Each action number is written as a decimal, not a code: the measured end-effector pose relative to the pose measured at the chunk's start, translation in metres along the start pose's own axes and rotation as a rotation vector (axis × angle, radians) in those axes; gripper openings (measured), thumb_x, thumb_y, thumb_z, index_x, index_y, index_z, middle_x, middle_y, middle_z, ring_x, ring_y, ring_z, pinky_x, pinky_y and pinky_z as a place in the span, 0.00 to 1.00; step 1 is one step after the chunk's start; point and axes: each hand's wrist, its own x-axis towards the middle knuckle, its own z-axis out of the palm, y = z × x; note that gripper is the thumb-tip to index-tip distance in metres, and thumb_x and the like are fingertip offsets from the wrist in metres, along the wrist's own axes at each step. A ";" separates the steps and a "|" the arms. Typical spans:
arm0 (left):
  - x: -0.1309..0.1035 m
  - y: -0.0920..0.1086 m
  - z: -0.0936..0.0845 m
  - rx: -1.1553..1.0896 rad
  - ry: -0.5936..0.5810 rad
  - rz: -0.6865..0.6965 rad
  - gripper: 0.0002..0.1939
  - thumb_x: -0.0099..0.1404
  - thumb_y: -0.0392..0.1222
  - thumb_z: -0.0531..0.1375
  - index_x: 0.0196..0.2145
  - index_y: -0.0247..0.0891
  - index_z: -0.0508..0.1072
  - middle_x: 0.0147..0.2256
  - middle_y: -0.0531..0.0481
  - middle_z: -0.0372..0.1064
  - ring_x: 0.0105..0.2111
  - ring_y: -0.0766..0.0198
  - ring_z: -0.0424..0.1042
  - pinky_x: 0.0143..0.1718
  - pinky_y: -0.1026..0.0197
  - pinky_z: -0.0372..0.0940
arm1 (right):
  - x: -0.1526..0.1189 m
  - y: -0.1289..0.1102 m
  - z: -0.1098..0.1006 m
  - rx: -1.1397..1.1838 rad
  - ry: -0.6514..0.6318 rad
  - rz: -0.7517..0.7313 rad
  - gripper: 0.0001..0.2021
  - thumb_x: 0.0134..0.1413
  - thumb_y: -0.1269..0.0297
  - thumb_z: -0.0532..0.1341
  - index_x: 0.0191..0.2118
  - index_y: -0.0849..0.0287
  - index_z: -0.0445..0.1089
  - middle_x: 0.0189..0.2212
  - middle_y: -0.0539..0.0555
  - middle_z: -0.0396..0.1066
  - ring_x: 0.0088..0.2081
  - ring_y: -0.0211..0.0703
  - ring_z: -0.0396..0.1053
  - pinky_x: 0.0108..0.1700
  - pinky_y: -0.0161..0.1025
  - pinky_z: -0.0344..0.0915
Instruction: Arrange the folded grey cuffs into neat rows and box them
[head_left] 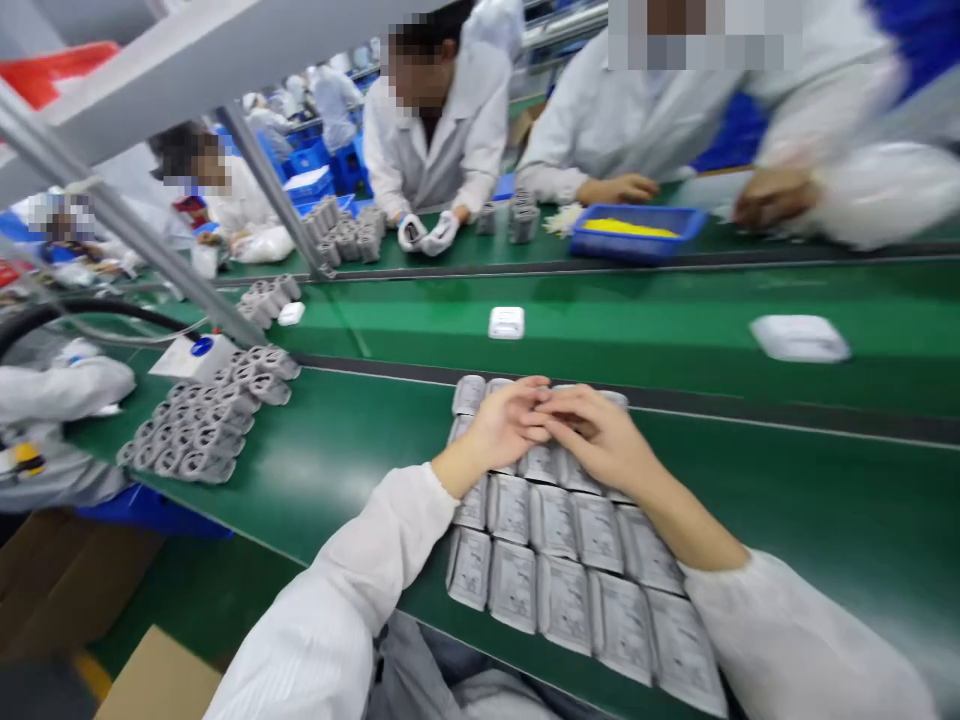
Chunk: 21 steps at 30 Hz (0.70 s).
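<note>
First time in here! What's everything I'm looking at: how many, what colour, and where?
Flat packets: two full rows of five, more partly hidden; grey; under the hands
Hollow parts: many, too packed to count; grey; bench's left, belt's far side
White box: one; white with blue spot; beside the left cluster
Hose: one; black; far left
Belt: one; green; across the middle
White pieces: three; white; on the belt
Tray: one; blue, yellow contents; beyond the belt
Bench: one; green; foreground
Cardboard: uncounted; brown; lower left
Co-workers: several, background blurred; white coats; beyond belt, left
Left hand, right hand: two; bare, white sleeves; together above packets
</note>
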 end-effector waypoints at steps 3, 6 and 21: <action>0.001 0.003 0.002 0.027 -0.004 -0.001 0.11 0.59 0.31 0.69 0.40 0.36 0.76 0.32 0.55 0.67 0.20 0.77 0.53 0.20 0.72 0.43 | 0.003 -0.002 -0.001 0.036 -0.011 -0.009 0.11 0.71 0.49 0.69 0.47 0.47 0.86 0.50 0.61 0.80 0.55 0.59 0.81 0.55 0.62 0.84; 0.002 0.004 0.000 0.054 -0.004 0.004 0.11 0.59 0.33 0.70 0.40 0.37 0.76 0.32 0.55 0.68 0.21 0.77 0.55 0.18 0.73 0.42 | 0.004 -0.004 0.000 0.080 -0.017 0.018 0.11 0.69 0.50 0.71 0.49 0.47 0.86 0.51 0.61 0.79 0.53 0.58 0.81 0.52 0.61 0.85; 0.002 0.005 -0.003 0.057 0.012 0.026 0.17 0.57 0.31 0.72 0.43 0.37 0.76 0.33 0.55 0.71 0.22 0.77 0.60 0.18 0.74 0.44 | 0.006 -0.007 0.002 0.100 -0.029 0.018 0.09 0.72 0.53 0.68 0.47 0.49 0.83 0.49 0.59 0.75 0.48 0.53 0.80 0.51 0.57 0.85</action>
